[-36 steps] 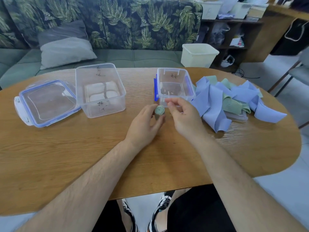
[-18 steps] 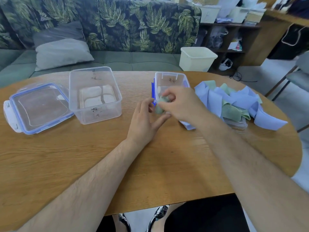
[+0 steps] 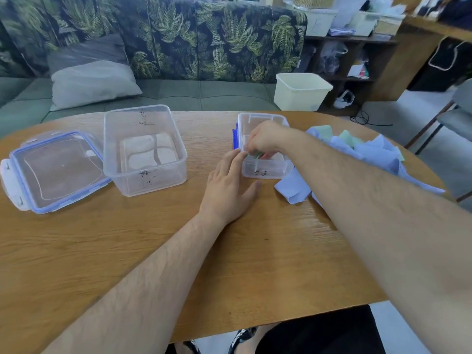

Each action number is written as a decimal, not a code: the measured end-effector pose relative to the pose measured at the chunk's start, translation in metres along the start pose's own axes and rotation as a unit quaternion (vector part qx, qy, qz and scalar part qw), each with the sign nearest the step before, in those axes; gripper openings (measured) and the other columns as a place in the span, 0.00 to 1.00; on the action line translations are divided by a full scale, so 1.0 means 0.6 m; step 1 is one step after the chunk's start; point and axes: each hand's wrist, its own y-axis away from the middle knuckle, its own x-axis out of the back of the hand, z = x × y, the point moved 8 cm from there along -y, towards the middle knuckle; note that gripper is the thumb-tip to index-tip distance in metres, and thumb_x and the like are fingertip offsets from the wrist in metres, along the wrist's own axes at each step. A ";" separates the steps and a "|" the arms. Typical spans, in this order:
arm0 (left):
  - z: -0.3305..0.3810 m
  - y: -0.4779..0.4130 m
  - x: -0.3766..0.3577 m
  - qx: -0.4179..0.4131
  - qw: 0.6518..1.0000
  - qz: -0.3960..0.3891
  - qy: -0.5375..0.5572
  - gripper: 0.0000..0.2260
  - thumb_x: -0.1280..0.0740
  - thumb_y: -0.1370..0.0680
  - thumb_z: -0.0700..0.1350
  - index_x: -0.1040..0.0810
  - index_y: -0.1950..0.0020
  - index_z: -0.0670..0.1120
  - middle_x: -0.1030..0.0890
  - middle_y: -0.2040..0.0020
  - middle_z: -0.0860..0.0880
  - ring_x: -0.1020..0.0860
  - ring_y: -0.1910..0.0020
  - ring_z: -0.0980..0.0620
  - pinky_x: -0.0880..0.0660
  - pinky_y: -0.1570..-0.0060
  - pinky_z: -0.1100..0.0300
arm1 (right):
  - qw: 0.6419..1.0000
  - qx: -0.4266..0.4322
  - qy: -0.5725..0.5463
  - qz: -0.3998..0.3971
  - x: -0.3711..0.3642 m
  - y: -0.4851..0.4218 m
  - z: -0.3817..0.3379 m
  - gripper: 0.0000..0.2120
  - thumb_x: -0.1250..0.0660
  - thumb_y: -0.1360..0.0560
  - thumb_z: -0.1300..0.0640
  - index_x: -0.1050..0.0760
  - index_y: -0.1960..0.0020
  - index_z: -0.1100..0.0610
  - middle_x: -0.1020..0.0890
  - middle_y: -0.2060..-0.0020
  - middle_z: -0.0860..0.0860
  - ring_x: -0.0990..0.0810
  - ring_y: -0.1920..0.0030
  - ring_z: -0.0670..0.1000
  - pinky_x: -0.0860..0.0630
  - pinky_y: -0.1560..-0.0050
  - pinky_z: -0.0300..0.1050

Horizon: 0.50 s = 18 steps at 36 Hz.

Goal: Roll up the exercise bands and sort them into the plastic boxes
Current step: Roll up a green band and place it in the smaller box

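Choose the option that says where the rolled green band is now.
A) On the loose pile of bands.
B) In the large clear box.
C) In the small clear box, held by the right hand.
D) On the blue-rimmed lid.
C: the right hand reaches down into the small clear box and pinches the rolled green band inside its walls.

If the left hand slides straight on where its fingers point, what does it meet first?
Most likely the small clear box: the left hand has its fingertips right by the box's near-left corner.
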 end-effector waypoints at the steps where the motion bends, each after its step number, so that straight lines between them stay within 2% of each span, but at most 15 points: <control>1: 0.000 0.000 0.000 0.000 1.000 -0.001 0.001 0.32 0.35 0.24 0.61 0.34 0.24 0.47 0.34 0.24 0.49 0.34 0.26 0.49 0.32 0.30 0.47 | 1.000 -0.006 0.006 0.001 0.000 -0.005 0.000 0.09 0.31 0.25 0.62 0.18 0.46 0.62 0.14 0.50 0.56 0.13 0.52 0.56 0.17 0.45 0.54; 3: 0.000 0.000 -0.001 0.000 1.000 -0.005 0.001 0.32 0.32 0.24 0.58 0.34 0.24 0.46 0.34 0.24 0.49 0.34 0.25 0.48 0.32 0.30 0.46 | 1.000 -0.021 0.019 0.005 0.004 -0.005 -0.001 0.05 0.30 0.24 0.58 0.19 0.51 0.59 0.14 0.56 0.52 0.13 0.57 0.52 0.17 0.47 0.49; 5: 0.000 0.000 -0.001 -0.001 1.000 -0.005 0.002 0.32 0.30 0.24 0.56 0.34 0.24 0.46 0.34 0.24 0.48 0.34 0.25 0.48 0.32 0.30 0.45 | 0.999 -0.029 0.021 -0.004 0.007 -0.002 -0.003 0.04 0.30 0.23 0.57 0.20 0.51 0.58 0.15 0.57 0.51 0.13 0.57 0.51 0.17 0.46 0.47; 9: -0.001 0.000 -0.002 0.004 1.000 -0.011 0.010 0.32 0.30 0.23 0.56 0.35 0.23 0.47 0.35 0.23 0.49 0.35 0.25 0.49 0.34 0.28 0.47 | 0.997 -0.040 -0.046 -0.043 0.004 -0.001 -0.001 0.13 0.32 0.27 0.67 0.20 0.43 0.64 0.20 0.47 0.54 0.14 0.47 0.54 0.18 0.41 0.48; 12: -0.001 0.000 0.000 0.005 1.000 -0.010 0.013 0.32 0.30 0.23 0.56 0.35 0.23 0.47 0.35 0.23 0.49 0.35 0.25 0.49 0.34 0.28 0.46 | 0.997 -0.035 -0.022 -0.057 0.001 -0.007 0.001 0.17 0.32 0.30 0.69 0.19 0.42 0.62 0.18 0.42 0.53 0.14 0.49 0.52 0.18 0.42 0.46; 14: 0.000 0.000 -0.001 0.006 1.000 -0.015 0.017 0.32 0.30 0.23 0.56 0.35 0.23 0.47 0.35 0.23 0.49 0.36 0.24 0.50 0.34 0.28 0.47 | 0.998 -0.028 0.017 -0.049 0.007 -0.005 0.002 0.14 0.30 0.29 0.65 0.18 0.44 0.59 0.16 0.47 0.50 0.14 0.55 0.48 0.18 0.48 0.44; 15: 0.000 0.000 -0.001 0.007 1.000 -0.015 0.019 0.32 0.31 0.23 0.56 0.35 0.23 0.47 0.35 0.23 0.49 0.36 0.24 0.50 0.34 0.28 0.47 | 0.998 -0.023 0.050 -0.039 0.011 -0.003 0.002 0.10 0.29 0.28 0.62 0.17 0.47 0.57 0.15 0.53 0.48 0.15 0.60 0.46 0.19 0.55 0.42; 17: 0.000 0.000 0.000 0.009 1.000 -0.013 0.020 0.32 0.31 0.23 0.57 0.35 0.23 0.46 0.35 0.23 0.49 0.36 0.24 0.50 0.34 0.28 0.47 | 0.994 -0.018 0.105 -0.026 0.019 0.005 -0.001 0.01 0.28 0.27 0.57 0.19 0.56 0.55 0.17 0.63 0.45 0.21 0.67 0.45 0.28 0.64 0.42; 18: 0.000 0.001 0.000 0.011 1.000 -0.015 0.021 0.32 0.32 0.23 0.57 0.35 0.23 0.47 0.35 0.23 0.49 0.36 0.24 0.50 0.34 0.28 0.47 | 0.992 -0.014 0.126 -0.018 0.021 0.004 -0.002 0.05 0.28 0.27 0.55 0.21 0.60 0.54 0.19 0.67 0.45 0.24 0.69 0.46 0.30 0.65 0.42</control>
